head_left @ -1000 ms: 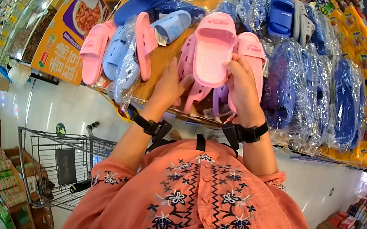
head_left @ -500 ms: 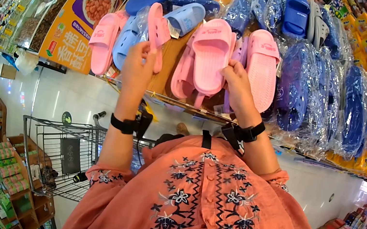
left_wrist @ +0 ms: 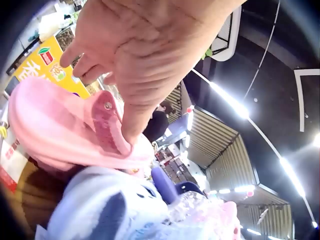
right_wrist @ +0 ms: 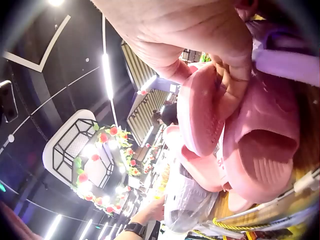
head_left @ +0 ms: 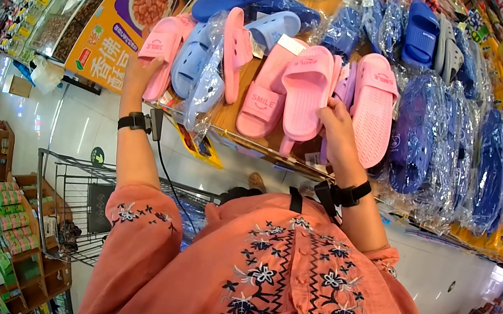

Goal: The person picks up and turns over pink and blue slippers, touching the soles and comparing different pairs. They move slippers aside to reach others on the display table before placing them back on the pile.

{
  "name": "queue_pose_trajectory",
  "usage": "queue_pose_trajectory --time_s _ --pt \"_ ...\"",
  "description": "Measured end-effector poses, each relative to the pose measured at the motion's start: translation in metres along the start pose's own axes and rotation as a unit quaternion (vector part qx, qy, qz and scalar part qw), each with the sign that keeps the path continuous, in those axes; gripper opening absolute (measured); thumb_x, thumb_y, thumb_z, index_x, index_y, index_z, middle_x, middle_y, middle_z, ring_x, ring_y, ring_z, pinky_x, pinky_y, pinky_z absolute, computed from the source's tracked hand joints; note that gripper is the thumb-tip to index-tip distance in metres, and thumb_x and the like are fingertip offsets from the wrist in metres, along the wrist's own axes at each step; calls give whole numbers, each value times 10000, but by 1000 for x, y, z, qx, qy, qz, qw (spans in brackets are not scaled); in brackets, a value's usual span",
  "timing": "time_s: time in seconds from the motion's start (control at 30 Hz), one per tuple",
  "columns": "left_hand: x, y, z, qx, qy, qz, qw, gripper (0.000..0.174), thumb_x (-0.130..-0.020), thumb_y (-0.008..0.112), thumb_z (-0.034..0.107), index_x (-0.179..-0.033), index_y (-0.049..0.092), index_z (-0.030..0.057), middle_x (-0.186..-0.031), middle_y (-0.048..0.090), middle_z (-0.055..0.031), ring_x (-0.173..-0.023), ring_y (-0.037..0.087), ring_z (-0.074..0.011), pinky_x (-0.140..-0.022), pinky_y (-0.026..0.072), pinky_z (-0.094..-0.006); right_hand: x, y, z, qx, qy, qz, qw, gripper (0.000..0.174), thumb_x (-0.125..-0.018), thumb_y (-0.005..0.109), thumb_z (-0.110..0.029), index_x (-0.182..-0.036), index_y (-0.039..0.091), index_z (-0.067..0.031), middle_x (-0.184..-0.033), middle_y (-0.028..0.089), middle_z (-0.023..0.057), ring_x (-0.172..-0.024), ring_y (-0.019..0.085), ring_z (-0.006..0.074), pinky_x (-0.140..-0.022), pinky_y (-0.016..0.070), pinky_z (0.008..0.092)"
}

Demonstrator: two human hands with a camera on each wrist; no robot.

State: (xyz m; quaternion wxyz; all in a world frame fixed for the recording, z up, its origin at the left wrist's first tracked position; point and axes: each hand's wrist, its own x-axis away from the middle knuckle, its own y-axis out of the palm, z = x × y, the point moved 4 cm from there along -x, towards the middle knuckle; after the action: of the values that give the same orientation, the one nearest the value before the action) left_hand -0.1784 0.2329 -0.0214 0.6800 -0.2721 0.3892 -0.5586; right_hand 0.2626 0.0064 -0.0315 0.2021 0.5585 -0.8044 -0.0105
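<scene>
My right hand pinches a pink slipper by its side edge near the heel; in the right wrist view thumb and fingers lie on either side of the sole. Behind it a pink SMILE slipper lies strap towards me, and another pink slipper stands to its right. At the table's left end my left hand reaches a further pink slipper. Its thumb touches that slipper's strap in the left wrist view, while the other fingers extend past its far side.
Between the hands are light blue clogs and a pink slipper on edge. Plastic-wrapped blue slippers fill the right side. A yellow food carton stands left, and a shopping cart behind on the floor.
My left hand has moved left, from beside the right hand's slipper, past the pink slipper on edge, to the leftmost pink slipper. The right hand keeps its slipper, now lowered among the others.
</scene>
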Motion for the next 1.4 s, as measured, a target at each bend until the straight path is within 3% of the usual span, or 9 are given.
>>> queue_pose_trajectory --time_s 0.17,0.3,0.47,0.57,0.6,0.8,1.2,1.3,1.4 --pt "-4 5 -29 110 -8 -113 987 787 -852 744 474 -1356 521 -87 -1173 658 -300 -1084 637 -347 -942 480 -431 3 2 -4 33 -9 2 999 457 -915 613 -117 -1318 494 63 -1081 607 70 -936 566 118 -841 464 252" --pt "-15 12 -75 76 -50 -13 996 442 -952 629 335 -1170 626 -49 -1085 677 -192 -980 644 -316 -850 486 -412 7 7 -6 64 -32 7 997 473 -925 599 -113 -1338 472 80 -1157 606 105 -1001 573 141 -905 460 272" --pt "0 -24 -77 252 -101 136 953 385 -987 547 295 -1175 639 -28 -1063 670 -148 -935 629 -244 -830 491 -384 6 10 -8 152 -78 -4 985 548 -927 602 -132 -1386 420 105 -1211 615 159 -1047 598 178 -932 479 303" --pt "2 -51 -64 361 -137 175 906 446 -989 511 255 -1313 600 -38 -1242 647 -170 -1110 619 -254 -988 459 -353 5 8 -8 224 -98 10 970 603 -917 626 -138 -1415 394 111 -1216 624 194 -1053 612 200 -928 495 320" --pt "-2 -52 -69 393 -113 218 886 391 -981 509 267 -1190 632 -39 -1080 669 -160 -961 627 -243 -856 495 -362 5 8 -7 219 -111 15 969 615 -913 635 -138 -1420 393 112 -1212 627 202 -1050 615 204 -923 500 322" --pt "-3 -42 -87 259 -119 154 946 411 -974 526 286 -1206 633 -36 -1068 675 -163 -944 626 -250 -838 497 -365 3 5 -11 212 -58 27 975 624 -910 658 -136 -1427 407 108 -1160 626 162 -1009 602 182 -871 497 297" --pt "56 -9 83 155 65 -85 982 314 -1011 498 234 -1188 622 6 -1064 656 -170 -931 619 -218 -818 494 -351 -3 2 -11 92 -66 22 993 501 -944 621 -151 -1367 489 83 -1139 611 98 -967 576 133 -862 471 263" --pt "90 1 135 292 -41 -160 942 301 -1024 502 209 -1203 595 -15 -1121 634 -191 -994 619 -279 -874 494 -369 -1 5 -14 40 -62 31 997 469 -944 610 -138 -1348 505 76 -1142 613 88 -957 574 125 -863 471 261" --pt "104 29 150 298 32 -110 948 284 -1015 554 168 -1202 570 -45 -1120 601 -196 -1003 604 -323 -908 490 -390 2 9 -19 31 -91 46 994 442 -949 601 -131 -1331 513 73 -1141 615 84 -956 574 121 -855 474 256"
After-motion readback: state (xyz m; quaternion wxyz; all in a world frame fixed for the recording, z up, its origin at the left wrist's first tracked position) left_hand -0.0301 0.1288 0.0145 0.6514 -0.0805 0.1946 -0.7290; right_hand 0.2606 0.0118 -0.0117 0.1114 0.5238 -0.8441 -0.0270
